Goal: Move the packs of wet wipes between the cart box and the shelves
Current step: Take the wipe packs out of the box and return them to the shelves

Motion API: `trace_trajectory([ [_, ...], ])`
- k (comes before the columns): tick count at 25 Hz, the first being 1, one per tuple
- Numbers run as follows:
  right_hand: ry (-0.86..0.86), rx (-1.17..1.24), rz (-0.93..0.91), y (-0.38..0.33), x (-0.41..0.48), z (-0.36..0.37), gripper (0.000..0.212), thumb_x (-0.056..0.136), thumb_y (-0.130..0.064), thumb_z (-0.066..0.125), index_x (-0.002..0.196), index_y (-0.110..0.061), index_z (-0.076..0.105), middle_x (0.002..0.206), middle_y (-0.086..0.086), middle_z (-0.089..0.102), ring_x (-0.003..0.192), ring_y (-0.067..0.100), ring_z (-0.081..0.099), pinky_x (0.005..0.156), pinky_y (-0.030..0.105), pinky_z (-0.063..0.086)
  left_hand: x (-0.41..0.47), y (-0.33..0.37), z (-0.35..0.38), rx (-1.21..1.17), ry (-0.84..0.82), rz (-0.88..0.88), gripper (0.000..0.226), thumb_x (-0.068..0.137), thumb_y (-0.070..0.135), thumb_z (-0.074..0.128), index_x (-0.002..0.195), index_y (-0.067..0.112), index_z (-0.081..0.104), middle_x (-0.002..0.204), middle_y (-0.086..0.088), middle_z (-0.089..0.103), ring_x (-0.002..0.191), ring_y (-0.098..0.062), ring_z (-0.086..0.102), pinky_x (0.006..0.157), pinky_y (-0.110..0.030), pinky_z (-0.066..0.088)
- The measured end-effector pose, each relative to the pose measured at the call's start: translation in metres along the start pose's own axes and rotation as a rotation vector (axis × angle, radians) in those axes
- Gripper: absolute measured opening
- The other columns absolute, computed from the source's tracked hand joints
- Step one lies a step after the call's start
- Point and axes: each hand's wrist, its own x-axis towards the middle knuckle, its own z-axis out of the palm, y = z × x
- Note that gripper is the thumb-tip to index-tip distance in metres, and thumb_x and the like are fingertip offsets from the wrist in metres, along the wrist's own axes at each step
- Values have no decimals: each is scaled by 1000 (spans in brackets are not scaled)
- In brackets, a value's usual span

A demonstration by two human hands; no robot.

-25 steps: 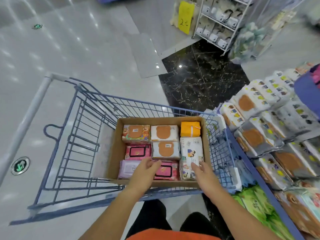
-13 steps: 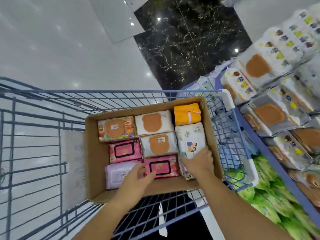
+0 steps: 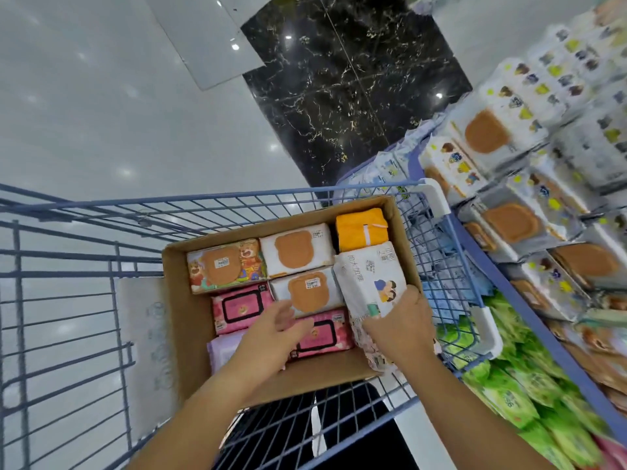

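Observation:
A cardboard box (image 3: pixel 190 310) sits in a blue wire cart (image 3: pixel 81 293) and holds several packs of wet wipes. My right hand (image 3: pixel 400 323) grips the near end of a white pack with cartoon children (image 3: pixel 369 279), tilted up along the box's right side. My left hand (image 3: pixel 271 337) hovers with fingers apart over a pink pack (image 3: pixel 322 334) and a lilac pack (image 3: pixel 222 347). Farther in lie another pink pack (image 3: pixel 241 307), two white packs with brown bear lids (image 3: pixel 295 249), a colourful bear pack (image 3: pixel 225 266) and an orange pack (image 3: pixel 361 228).
Shelves (image 3: pixel 529 310) with a blue edge run along the right, stacked with white wipes packs above and green packs (image 3: pixel 529 398) below. The cart's right rim stands close to the shelf. Glossy white and black marble floor (image 3: pixel 339 89) lies beyond.
My right hand has closed on the white cartoon pack and tipped its near end up. My left hand moved forward over the pink pack. The view came closer to the box.

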Motion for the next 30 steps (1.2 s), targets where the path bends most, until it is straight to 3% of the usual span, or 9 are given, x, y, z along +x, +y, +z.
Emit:
trace_trajectory([
  [2,-8,59,-174,2,-21,-27,86,50,-52,76,121,-17,41,113,3,49,108,28,51,86,44,49,1,29,-9,-30,12,41,43,91,39,74,129,35,54,133,7,57,120,-9,57,96,-24,43],
  [6,-194,-68,-647,-10,-46,-72,93,57,-56,69,139,-26,37,123,-7,44,116,17,42,95,32,37,5,61,-36,-107,-89,-35,97,74,57,83,153,23,39,144,2,58,120,-16,60,98,-35,46],
  [10,-157,-317,-1095,-42,-58,-61,98,65,-42,73,149,-16,28,138,1,41,130,20,32,109,29,18,-12,32,-62,-192,-240,-134,65,71,28,87,130,15,64,116,-10,77,106,-28,75,92,-47,60],
  [15,-353,-391,-1210,-63,-79,-20,103,72,-40,75,156,-17,20,153,1,30,139,16,14,124,40,12,-42,-47,-71,-440,-117,-181,70,68,21,91,131,14,63,117,-19,75,104,-40,74,78,-52,62],
  [17,-558,-247,-1012,-63,-75,-22,100,78,-57,72,157,-34,16,160,-12,15,146,7,5,123,31,1,-50,-64,-72,-464,16,-155,81,56,18,97,129,12,62,112,-17,77,100,-38,76,80,-53,62],
  [19,-603,111,-670,-60,-53,-20,76,86,-55,69,148,-47,26,156,-17,23,144,4,19,122,32,18,-58,-74,-77,-473,91,-125,97,38,36,103,124,13,65,108,-16,78,96,-37,77,79,-54,63],
  [21,-496,234,-343,-55,-14,-3,62,94,-45,64,148,-34,35,152,-5,36,135,15,39,110,35,37,-63,-83,-90,-504,153,-110,109,24,49,102,122,16,68,109,-16,78,98,-38,76,88,-61,58],
  [24,-513,213,14,-53,34,46,79,87,-51,71,146,-10,38,140,9,47,109,23,51,85,34,48,-66,-94,-108,-538,246,-76,113,22,47,103,125,16,68,110,-18,77,98,-41,75,89,-61,57],
  [30,-450,362,174,-66,71,104,119,36,-70,88,131,-6,55,128,9,63,111,27,62,92,41,54,-62,-95,-115,-607,318,19,105,17,46,102,115,24,74,108,-20,78,94,-43,76,82,-58,61],
])
